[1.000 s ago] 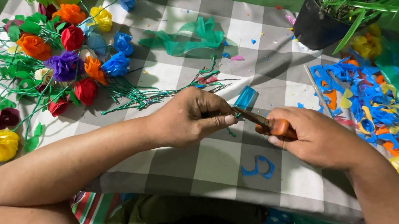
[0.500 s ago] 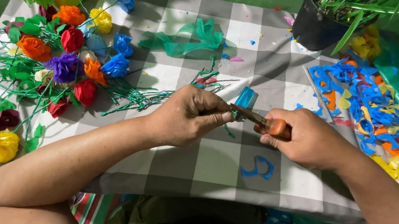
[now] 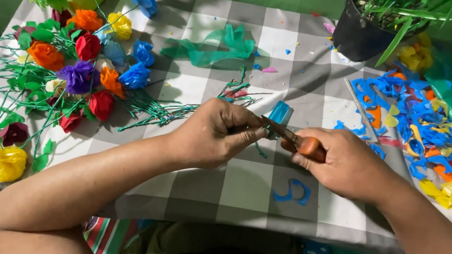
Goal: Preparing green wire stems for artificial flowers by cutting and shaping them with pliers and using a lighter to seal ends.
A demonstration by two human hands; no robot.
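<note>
- Left hand (image 3: 211,134) is curled into a loose fist mid-table, fingers pinched on something small and green; can't really tell what, it's mostly hidden.
- Right hand (image 3: 347,160) is wrapped tight round the orange handles of a pair of scissors (image 3: 292,140), blades pointing left, right up against the left fingers.
- A bit of blue strip (image 3: 279,113) sticks up just beyond the blades.
- Far left: a pile of paper flowers (image 3: 82,65) with green stems, red, blue, orange, purple, plus a yellow one nearer.
- Right side: a heap of blue, orange and yellow scraps (image 3: 440,140).
- Black pot (image 3: 358,37) at the far right.
- Blue curl (image 3: 292,191) lies on the checked cloth (image 3: 219,188), near the hands.
</note>
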